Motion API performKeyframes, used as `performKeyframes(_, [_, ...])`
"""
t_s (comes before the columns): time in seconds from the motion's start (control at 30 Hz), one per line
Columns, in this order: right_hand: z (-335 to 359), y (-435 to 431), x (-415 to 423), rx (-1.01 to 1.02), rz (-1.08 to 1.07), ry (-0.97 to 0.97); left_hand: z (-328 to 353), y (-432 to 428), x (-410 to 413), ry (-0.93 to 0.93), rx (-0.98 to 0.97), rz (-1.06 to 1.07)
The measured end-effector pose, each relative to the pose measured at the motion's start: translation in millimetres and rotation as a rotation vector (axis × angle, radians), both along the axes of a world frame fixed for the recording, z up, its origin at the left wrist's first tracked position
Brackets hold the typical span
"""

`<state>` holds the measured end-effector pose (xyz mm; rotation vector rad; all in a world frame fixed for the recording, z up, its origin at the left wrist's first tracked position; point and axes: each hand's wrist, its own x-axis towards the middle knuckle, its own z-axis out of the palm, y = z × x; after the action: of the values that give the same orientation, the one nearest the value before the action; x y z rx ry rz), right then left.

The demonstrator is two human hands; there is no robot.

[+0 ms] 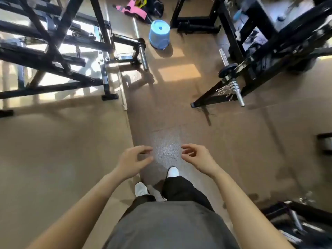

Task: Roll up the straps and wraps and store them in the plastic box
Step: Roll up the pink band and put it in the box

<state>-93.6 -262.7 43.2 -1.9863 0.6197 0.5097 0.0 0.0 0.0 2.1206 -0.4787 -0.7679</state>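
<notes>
While I stand on the floor [233, 141], my left hand [133, 159] and right hand [197, 156] hang empty, fingers loosely curled. Pink straps [133, 11] lie heaped well ahead, past a blue stool [159, 34]; I judge them soft and light, best pinched at one end.

No readable text anywhere — the view is perhaps too blurred.

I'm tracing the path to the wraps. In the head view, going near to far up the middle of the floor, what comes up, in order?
Left white shoe → right white shoe → left hand and right hand, level with each other → blue stool → pink and black wraps.
</notes>
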Motion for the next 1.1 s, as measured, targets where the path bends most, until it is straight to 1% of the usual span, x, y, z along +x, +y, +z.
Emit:
performKeyframes(0.07, [-5.2, -2.4, 8.6, 0.02, -0.04, 0.051, -7.2, -3.7, 7.9, 0.068, 0.009, 0.013])
performKeyframes(0.13, [-14.6, -12.5, 17.9, 0.005, -0.028, 0.087, -15.4, -12.2, 16.8, 0.107, 0.054, -0.007])
performKeyframes(0.3, [-36.3, -48.4, 68.6, -0.023, 0.033, 0.102, -18.8, -48.7, 66.5, 0.092, 0.185, -0.127])
performKeyframes(0.4, [-54.0, -76.7, 109.6, -0.052, 0.138, 0.118, -18.3, -83.9, 100.6, 0.077, 0.254, -0.173])
performKeyframes(0.5, [-61.3, -107.2, 148.9, -0.066, 0.262, 0.154, -13.4, -120.9, 136.1, 0.108, 0.274, -0.127])
performKeyframes(0.63, [-62.5, -148.5, 200.4, -0.077, 0.319, 0.163, -9.0, -159.2, 191.8, 0.085, 0.286, -0.071])
performKeyframes(0.9, [-58.3, -211.4, 320.4, -0.16, 0.207, 0.097, -12.2, -209.5, 329.4, 0.084, 0.23, -0.061])
performKeyframes(1.03, [-50.8, -235.2, 386.5, -0.201, 0.157, 0.084, -16.6, -235.9, 403.4, 0.107, 0.227, -0.117])
performKeyframes(1.1, [-44.8, -244.7, 416.0, -0.192, 0.093, 0.078, -16.3, -247.2, 439.1, 0.114, 0.213, -0.148])
